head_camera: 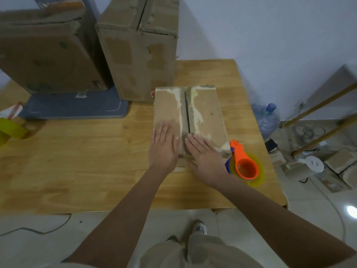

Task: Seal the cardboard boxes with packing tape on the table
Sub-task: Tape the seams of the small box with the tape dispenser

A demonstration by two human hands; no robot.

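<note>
Now both hands, left point(163, 147) and right point(203, 157), flat on worn box point(208, 117) flaps (seam gaping)

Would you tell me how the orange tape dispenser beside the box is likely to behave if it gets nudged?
The tape dispenser lies flat on its roll, so it probably slides rather than rolls. It looks like light plastic, so it would likely shift easily. It sits near the table edge and may fall off.

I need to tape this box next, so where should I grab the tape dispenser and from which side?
Take the tape dispenser by its orange handle, probably with the right hand, coming from above and from the right. The handle lies flat, pointing away toward the box, whose near right corner crowds its left side. The yellow roll at the near end looks too wide for a sure grip.
</note>
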